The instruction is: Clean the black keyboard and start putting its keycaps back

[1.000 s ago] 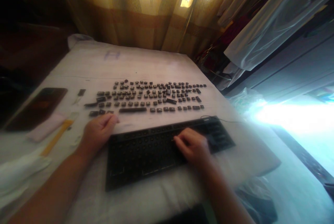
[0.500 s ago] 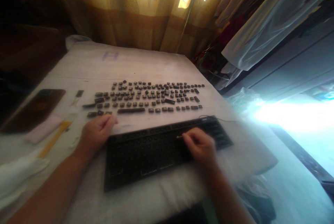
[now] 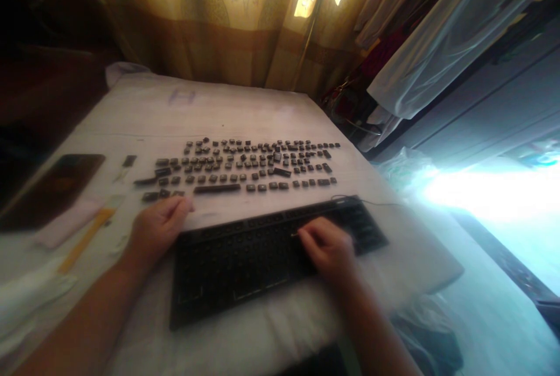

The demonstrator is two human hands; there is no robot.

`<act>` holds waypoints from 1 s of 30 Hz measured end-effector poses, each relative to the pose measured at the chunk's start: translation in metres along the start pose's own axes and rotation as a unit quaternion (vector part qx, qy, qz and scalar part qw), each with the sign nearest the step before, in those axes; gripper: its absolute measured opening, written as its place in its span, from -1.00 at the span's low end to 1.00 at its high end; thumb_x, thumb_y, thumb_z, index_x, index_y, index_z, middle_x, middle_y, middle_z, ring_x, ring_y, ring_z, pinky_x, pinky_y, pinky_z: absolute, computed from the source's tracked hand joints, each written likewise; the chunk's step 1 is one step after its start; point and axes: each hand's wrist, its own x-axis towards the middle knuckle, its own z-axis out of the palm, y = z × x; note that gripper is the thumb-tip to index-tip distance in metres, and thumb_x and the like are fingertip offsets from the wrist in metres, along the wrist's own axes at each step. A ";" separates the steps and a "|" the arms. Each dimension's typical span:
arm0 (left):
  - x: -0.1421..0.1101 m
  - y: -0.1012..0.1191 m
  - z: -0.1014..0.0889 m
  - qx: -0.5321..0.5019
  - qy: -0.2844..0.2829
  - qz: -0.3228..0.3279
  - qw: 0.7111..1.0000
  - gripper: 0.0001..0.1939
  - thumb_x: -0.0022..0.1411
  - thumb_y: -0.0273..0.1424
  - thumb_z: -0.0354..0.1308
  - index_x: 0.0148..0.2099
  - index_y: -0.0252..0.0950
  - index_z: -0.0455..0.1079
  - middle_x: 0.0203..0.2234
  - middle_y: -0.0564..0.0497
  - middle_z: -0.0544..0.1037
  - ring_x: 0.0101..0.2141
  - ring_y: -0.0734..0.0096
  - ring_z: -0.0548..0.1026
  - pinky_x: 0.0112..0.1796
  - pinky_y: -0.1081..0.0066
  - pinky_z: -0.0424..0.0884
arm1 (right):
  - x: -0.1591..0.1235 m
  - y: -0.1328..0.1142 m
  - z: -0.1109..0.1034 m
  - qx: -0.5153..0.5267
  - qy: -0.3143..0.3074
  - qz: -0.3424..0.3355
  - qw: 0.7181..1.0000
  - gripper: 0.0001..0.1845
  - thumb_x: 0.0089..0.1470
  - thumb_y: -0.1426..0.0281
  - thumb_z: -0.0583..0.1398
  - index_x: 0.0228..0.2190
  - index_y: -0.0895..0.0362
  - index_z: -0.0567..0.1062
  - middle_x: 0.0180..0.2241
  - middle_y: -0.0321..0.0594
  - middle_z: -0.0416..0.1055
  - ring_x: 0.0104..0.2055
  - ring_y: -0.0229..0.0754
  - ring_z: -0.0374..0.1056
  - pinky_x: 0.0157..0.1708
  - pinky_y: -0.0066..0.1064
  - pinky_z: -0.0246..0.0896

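A black keyboard (image 3: 245,256) without its keycaps lies at a slant on the white-covered table. Over its right half, my right hand (image 3: 330,247) is closed in a pinch on a thin stick (image 3: 294,235) whose pale tip points left, close to the key bed. Most of that stick is hidden by the fingers, and blur hides its exact kind. My left hand (image 3: 160,224) is a loose fist beside the keyboard's far left corner, with nothing seen sticking out of it. Beyond both hands, loose black keycaps (image 3: 217,188) are laid out in rows.
At the left lie a dark phone-like slab (image 3: 56,186), a pink block (image 3: 70,223), a yellow strip (image 3: 87,240), a small brush-like item (image 3: 129,160) and crumpled white cloth (image 3: 30,294). The keyboard's cable (image 3: 380,203) runs right. A curtain (image 3: 196,43) hangs behind the table.
My right hand and the stick have shifted slightly left and down over the keyboard. The whole view has moved a little; my left hand keeps its place by the corner.
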 end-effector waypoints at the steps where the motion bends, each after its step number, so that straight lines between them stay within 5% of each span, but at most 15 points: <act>1: 0.000 0.000 0.000 -0.002 -0.001 -0.003 1.000 -0.59 0.17 -0.06 -0.05 -0.40 -0.22 0.47 -0.53 0.05 0.56 -0.46 0.31 0.50 -0.37 0.41 0.34 | 0.000 0.000 0.000 0.000 -0.002 0.001 1.000 -0.78 0.20 0.46 0.19 -0.50 0.09 0.46 -0.49 -0.27 0.45 -0.44 -0.22 0.41 -0.43 -0.43 0.26; 6: 0.001 -0.002 0.002 -0.008 0.000 -0.011 1.000 -0.57 0.15 -0.03 -0.07 -0.39 -0.21 0.48 -0.48 0.02 0.59 -0.38 0.24 0.55 -0.33 0.38 0.35 | 0.000 0.001 0.000 0.010 -0.006 -0.008 1.000 -0.86 0.20 0.47 0.19 -0.39 0.09 0.53 -0.41 -0.23 0.52 -0.36 -0.19 0.47 -0.34 -0.40 0.34; 30: -0.001 0.001 0.000 -0.005 -0.005 -0.006 1.000 -0.60 0.18 -0.07 -0.04 -0.39 -0.21 0.47 -0.48 0.03 0.59 -0.39 0.26 0.55 -0.31 0.41 0.37 | 0.001 0.001 0.003 -0.046 -0.010 -0.003 0.999 -0.63 0.25 0.36 0.17 -0.61 0.07 0.39 -0.60 -0.32 0.34 -0.54 -0.28 0.27 -0.51 -0.44 0.12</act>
